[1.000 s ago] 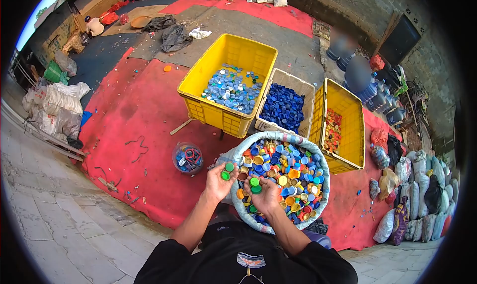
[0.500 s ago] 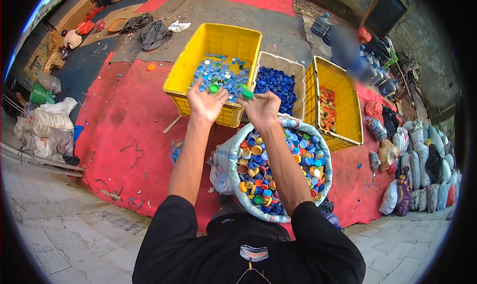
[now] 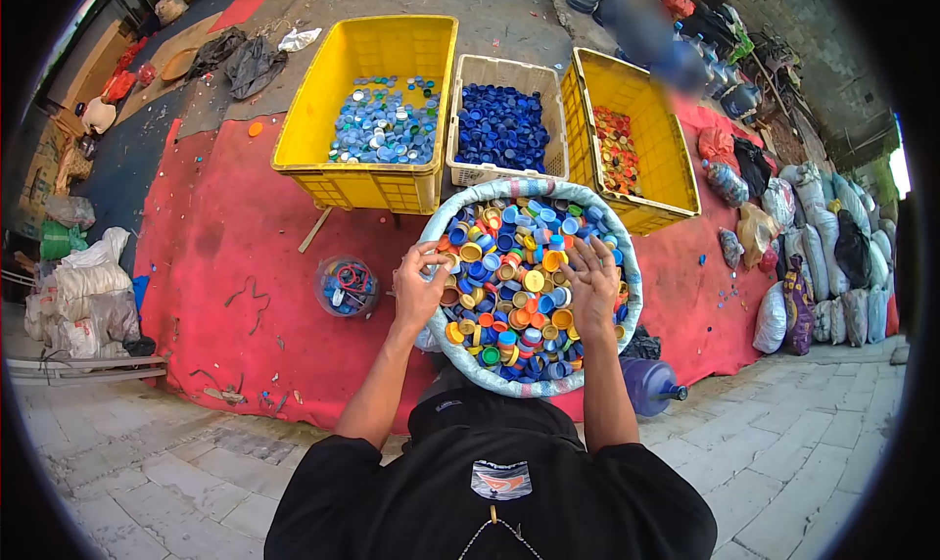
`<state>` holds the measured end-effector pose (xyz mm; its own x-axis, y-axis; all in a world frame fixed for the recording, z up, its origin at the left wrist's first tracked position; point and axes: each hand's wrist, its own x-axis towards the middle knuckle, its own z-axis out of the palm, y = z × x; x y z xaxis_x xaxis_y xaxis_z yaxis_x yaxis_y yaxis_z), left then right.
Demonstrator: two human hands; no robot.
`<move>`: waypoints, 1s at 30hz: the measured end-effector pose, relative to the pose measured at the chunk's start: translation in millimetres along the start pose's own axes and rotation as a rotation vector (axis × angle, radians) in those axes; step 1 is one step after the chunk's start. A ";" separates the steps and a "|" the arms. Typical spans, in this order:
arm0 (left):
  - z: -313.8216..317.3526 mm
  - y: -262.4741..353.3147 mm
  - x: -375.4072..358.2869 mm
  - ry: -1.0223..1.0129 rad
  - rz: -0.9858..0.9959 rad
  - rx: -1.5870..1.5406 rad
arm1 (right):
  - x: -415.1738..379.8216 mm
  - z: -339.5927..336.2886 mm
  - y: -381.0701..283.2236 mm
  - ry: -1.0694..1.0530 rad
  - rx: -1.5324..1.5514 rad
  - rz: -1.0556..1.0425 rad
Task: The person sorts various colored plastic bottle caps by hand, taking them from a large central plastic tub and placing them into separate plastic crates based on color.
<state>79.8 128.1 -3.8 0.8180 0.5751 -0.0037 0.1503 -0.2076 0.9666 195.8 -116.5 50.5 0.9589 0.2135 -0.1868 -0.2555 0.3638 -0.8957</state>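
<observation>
A round sack [image 3: 443, 350] with a thick rolled rim stands in front of me, full of mixed bottle caps [image 3: 519, 296] in blue, yellow, orange, white and green. My left hand [image 3: 419, 291] is over its left rim, with the fingers loosely bent and apart and no cap showing in them. On the right side, my right hand [image 3: 594, 291] hovers low over the caps near the rim, palm down and fingers spread. Blue caps show close around its fingertips.
Behind the sack are a yellow crate [image 3: 352, 183] of light-blue caps, a white crate [image 3: 509, 168] of dark-blue caps and another yellow crate [image 3: 654, 212] of red-orange caps. A clear tub [image 3: 346, 288] sits left, a large bottle [image 3: 648, 386] right. Filled sacks [image 3: 827, 242] line the right side.
Both hands have come back from near the crates to the sack. The green caps that were at the hands near the left yellow crate have left them. The view has tilted down.
</observation>
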 end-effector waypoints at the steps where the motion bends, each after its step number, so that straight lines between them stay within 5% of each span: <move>1: 8.4 -4.1 -8.8 0.011 0.079 0.125 | -14.0 -8.8 2.1 0.043 -0.063 0.003; 7: 42.7 -9.4 -29.1 0.017 0.245 0.499 | -84.1 -52.0 38.4 -0.001 -0.342 -0.039; 10: 55.4 -14.4 -26.2 0.010 0.282 0.575 | -111.3 -51.0 43.6 -0.062 -0.225 0.066; 21: 70.7 -16.0 -18.5 0.026 0.171 0.715 | -111.5 -82.4 43.0 -0.179 -0.289 0.013; 24: 68.1 -8.1 -20.9 0.028 0.151 0.631 | -108.0 -86.3 43.9 -0.167 -0.291 0.001; 27: 65.4 6.3 -28.1 0.088 -0.083 0.071 | -105.1 -82.4 43.4 -0.140 -0.369 0.006; 30: 46.3 3.8 -33.7 0.010 -0.285 -0.596 | -99.0 -56.6 14.4 -0.202 -0.784 0.020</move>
<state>78.5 71.3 -11.9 0.7860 0.5507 -0.2808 0.0247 0.4259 0.9044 104.2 -183.7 33.3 0.8951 0.4002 -0.1967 -0.0402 -0.3670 -0.9294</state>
